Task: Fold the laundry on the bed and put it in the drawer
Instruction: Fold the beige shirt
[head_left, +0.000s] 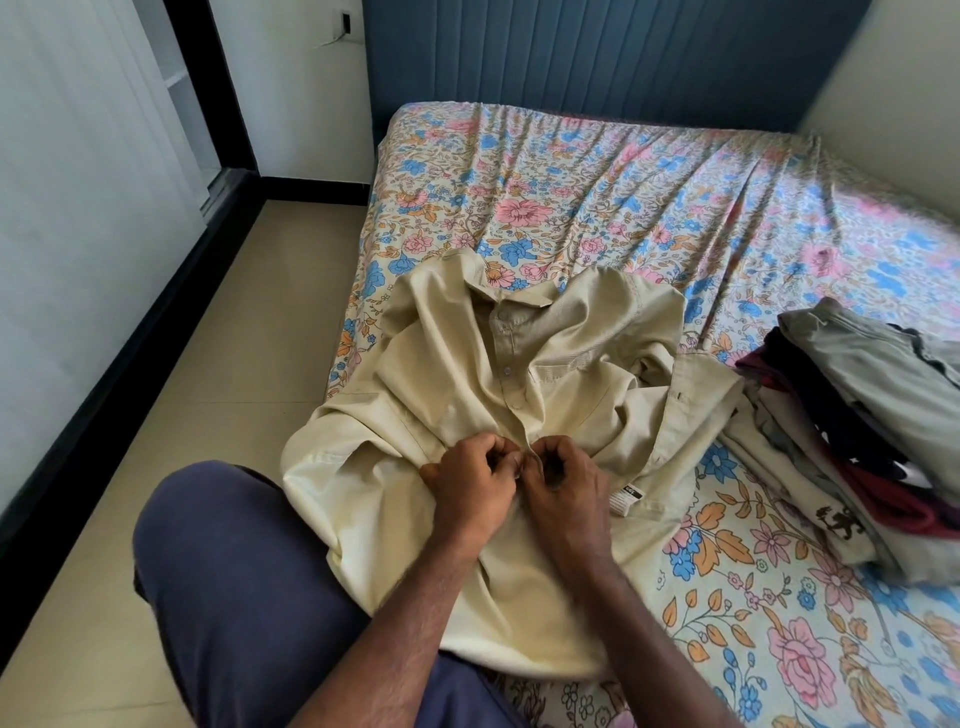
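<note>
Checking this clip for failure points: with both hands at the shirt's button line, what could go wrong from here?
1. The cream shirt lies bunched and creased; folding it so may set wrinkles.
2. Its left side hangs past the bed edge and might slide floorward.
3. The clothes pile leans unevenly and could topple if bumped.

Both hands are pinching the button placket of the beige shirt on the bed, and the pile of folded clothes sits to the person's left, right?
Not quite. The head view shows the pile of folded clothes on the person's right, not the left. The rest holds: the left hand and right hand both pinch the button placket of the beige shirt lying on the bed.
</note>
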